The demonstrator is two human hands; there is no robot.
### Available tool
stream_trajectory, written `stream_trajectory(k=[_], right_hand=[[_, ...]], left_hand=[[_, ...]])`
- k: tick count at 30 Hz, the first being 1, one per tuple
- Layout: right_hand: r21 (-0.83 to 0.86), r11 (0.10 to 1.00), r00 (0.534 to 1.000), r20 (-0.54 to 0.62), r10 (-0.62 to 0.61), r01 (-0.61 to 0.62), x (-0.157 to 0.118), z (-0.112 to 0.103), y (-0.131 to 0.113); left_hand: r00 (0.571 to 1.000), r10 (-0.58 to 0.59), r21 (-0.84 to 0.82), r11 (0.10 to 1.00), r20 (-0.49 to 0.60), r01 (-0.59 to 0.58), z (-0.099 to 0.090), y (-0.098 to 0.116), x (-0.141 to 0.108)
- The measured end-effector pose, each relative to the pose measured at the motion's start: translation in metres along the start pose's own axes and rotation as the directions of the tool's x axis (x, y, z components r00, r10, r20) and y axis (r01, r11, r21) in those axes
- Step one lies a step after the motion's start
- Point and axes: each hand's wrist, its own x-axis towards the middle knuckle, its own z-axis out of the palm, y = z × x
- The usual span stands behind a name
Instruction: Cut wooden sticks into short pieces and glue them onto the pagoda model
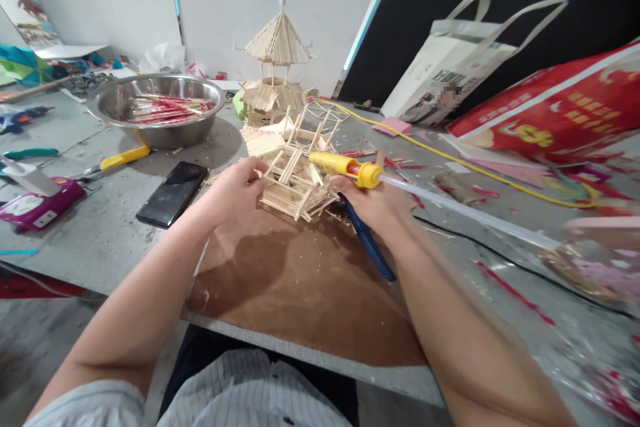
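In front of me is a partly built model of thin wooden sticks, an open framework with a slatted roof section at its left. My left hand grips its left side, fingers curled at the edge. My right hand is closed around a yellow hot glue gun, its nozzle pointing left over the sticks. A long translucent glue stick juts from the gun's rear. Below that hand a dark blue tool handle lies over the brown board; its other end is hidden.
Behind stands a stick pagoda. To the left are a steel bowl of red-tipped sticks, a yellow utility knife, a black phone and a purple power strip. A yellow cable and a white bag are right.
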Motion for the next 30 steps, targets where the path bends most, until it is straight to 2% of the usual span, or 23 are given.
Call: stream_trajectory(k=[2, 4, 9, 15, 23, 30], right_hand=[[-0.013, 1.000, 1.000, -0.008, 0.017, -0.017, -0.001, 0.000, 0.000], [-0.035, 0.999, 0.999, -0.021, 0.032, -0.033, -0.002, 0.001, 0.000], [-0.084, 0.996, 0.995, -0.090, -0.042, 0.035, -0.002, 0.006, 0.003], [-0.119, 0.987, 0.984, -0.129, -0.124, 0.108, -0.002, 0.010, 0.008], [-0.163, 0.980, 0.982, -0.136, -0.134, 0.111, -0.002, 0.006, 0.007], [-0.101, 0.992, 0.991, -0.101, -0.089, 0.079, 0.000, -0.005, 0.000]], left_hand=[[0.991, -0.013, -0.109, 0.994, 0.130, 0.027, 0.003, 0.004, -0.003], [0.974, -0.032, -0.151, 0.986, 0.223, 0.067, 0.006, 0.007, -0.005], [0.947, -0.061, -0.133, 0.985, 0.317, 0.108, 0.013, 0.009, -0.005], [0.937, -0.103, -0.097, 0.985, 0.335, 0.143, 0.019, 0.007, -0.004], [0.939, -0.116, -0.141, 0.976, 0.323, 0.169, 0.022, 0.006, -0.004], [0.940, -0.095, -0.232, 0.957, 0.329, 0.177, 0.028, -0.001, 0.000]])
